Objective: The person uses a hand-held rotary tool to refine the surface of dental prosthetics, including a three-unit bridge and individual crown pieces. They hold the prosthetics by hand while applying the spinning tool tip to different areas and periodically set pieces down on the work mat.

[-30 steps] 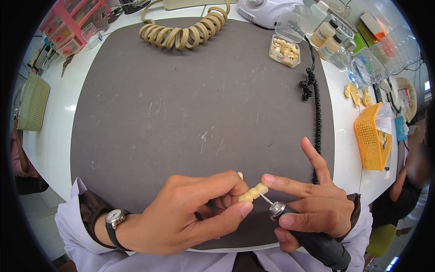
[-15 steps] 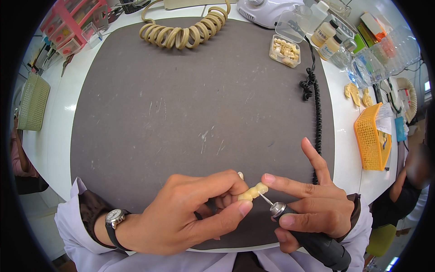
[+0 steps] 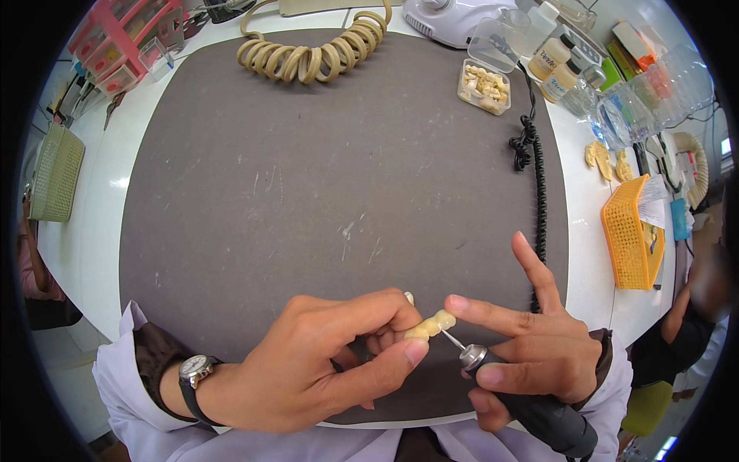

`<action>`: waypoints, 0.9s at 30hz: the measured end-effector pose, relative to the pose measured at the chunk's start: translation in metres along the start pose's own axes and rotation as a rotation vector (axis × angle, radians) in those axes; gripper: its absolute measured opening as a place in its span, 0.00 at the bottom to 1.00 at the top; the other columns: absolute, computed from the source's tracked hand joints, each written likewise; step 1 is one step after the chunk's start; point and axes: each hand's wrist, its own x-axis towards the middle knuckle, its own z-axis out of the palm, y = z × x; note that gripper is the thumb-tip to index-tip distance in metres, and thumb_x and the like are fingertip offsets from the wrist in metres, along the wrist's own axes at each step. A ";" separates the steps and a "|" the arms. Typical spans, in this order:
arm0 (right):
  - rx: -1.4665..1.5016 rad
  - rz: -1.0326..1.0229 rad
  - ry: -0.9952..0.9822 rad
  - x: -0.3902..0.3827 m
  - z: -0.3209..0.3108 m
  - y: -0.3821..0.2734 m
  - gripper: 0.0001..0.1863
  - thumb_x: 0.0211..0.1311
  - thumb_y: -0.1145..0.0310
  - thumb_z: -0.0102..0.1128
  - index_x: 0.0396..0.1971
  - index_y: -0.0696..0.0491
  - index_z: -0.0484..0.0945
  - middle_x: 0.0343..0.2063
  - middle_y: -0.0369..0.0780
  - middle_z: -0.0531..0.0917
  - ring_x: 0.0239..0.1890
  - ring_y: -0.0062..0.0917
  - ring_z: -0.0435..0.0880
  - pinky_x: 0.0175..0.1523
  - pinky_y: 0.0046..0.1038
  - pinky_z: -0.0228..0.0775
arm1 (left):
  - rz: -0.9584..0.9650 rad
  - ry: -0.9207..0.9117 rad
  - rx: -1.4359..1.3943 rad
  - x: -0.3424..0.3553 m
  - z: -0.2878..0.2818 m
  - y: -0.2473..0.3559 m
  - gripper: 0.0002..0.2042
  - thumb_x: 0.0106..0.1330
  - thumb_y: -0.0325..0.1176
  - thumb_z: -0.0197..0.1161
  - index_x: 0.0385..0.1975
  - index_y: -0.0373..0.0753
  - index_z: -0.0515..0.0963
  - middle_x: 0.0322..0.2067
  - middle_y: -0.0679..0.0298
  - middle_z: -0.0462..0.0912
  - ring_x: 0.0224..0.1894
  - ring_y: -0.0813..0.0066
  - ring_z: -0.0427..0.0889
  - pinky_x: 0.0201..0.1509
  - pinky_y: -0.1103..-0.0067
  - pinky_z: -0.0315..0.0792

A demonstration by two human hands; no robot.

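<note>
Pinched between the thumb and fingers of my left hand (image 3: 331, 358) is a pale yellow row of joined tooth shapes (image 3: 427, 326), with a small pale piece (image 3: 409, 297) poking out behind the fingers. My right hand (image 3: 539, 346) grips a black rotary handpiece (image 3: 543, 416) with a silver collar. Its thin bur (image 3: 451, 338) meets the lower side of the tooth row. One right fingertip rests at the row's right end, while another finger sticks up, apart from the rest. Both hands are low over the grey mat (image 3: 331, 185).
Behind lie a beige coiled hose (image 3: 312, 58), a white machine (image 3: 450, 19), a box of pale pieces (image 3: 483, 85) and bottles (image 3: 550, 54). A black cord (image 3: 540, 208) runs down right. Baskets (image 3: 54, 173) (image 3: 631, 231) flank the mat. Other people (image 3: 677, 323) sit at both edges.
The handpiece and my right thumb have shifted very slightly, and the raised finger sits a touch higher. My left hand and the tooth row look almost unchanged.
</note>
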 end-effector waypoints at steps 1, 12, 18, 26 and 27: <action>-0.005 -0.002 0.002 0.000 0.001 0.000 0.27 0.50 0.63 0.67 0.52 0.39 0.67 0.22 0.34 0.83 0.55 0.41 0.72 0.61 0.67 0.20 | 0.003 -0.002 0.004 0.000 0.000 0.000 0.07 0.64 0.31 0.55 0.30 0.33 0.71 0.18 0.68 0.72 0.19 0.87 0.70 0.16 0.88 0.64; 0.037 0.016 0.010 0.004 0.000 -0.004 0.25 0.50 0.62 0.66 0.50 0.40 0.69 0.24 0.35 0.83 0.55 0.42 0.72 0.60 0.67 0.20 | 0.025 -0.015 -0.025 0.000 0.000 0.000 0.08 0.65 0.31 0.54 0.32 0.32 0.71 0.19 0.68 0.72 0.19 0.87 0.73 0.15 0.89 0.70; 0.000 -0.013 0.013 0.001 0.001 0.000 0.24 0.52 0.63 0.65 0.50 0.42 0.70 0.23 0.35 0.83 0.54 0.43 0.72 0.60 0.67 0.21 | 0.012 -0.032 -0.020 0.000 -0.001 0.001 0.08 0.66 0.31 0.54 0.32 0.31 0.71 0.19 0.69 0.71 0.19 0.87 0.73 0.15 0.88 0.70; -0.098 -0.106 -0.057 0.004 -0.007 -0.007 0.18 0.52 0.65 0.66 0.43 0.45 0.72 0.21 0.36 0.83 0.48 0.45 0.78 0.60 0.68 0.24 | 0.059 -0.039 0.094 -0.008 -0.001 0.004 0.06 0.65 0.32 0.55 0.32 0.35 0.73 0.18 0.69 0.74 0.19 0.88 0.73 0.22 0.88 0.68; -0.090 -0.163 -0.012 0.004 -0.006 -0.006 0.14 0.53 0.70 0.63 0.40 0.49 0.73 0.18 0.36 0.79 0.47 0.45 0.78 0.60 0.67 0.29 | 0.091 -0.039 0.115 -0.008 -0.001 0.005 0.06 0.65 0.32 0.55 0.32 0.35 0.73 0.18 0.69 0.74 0.19 0.88 0.73 0.22 0.87 0.67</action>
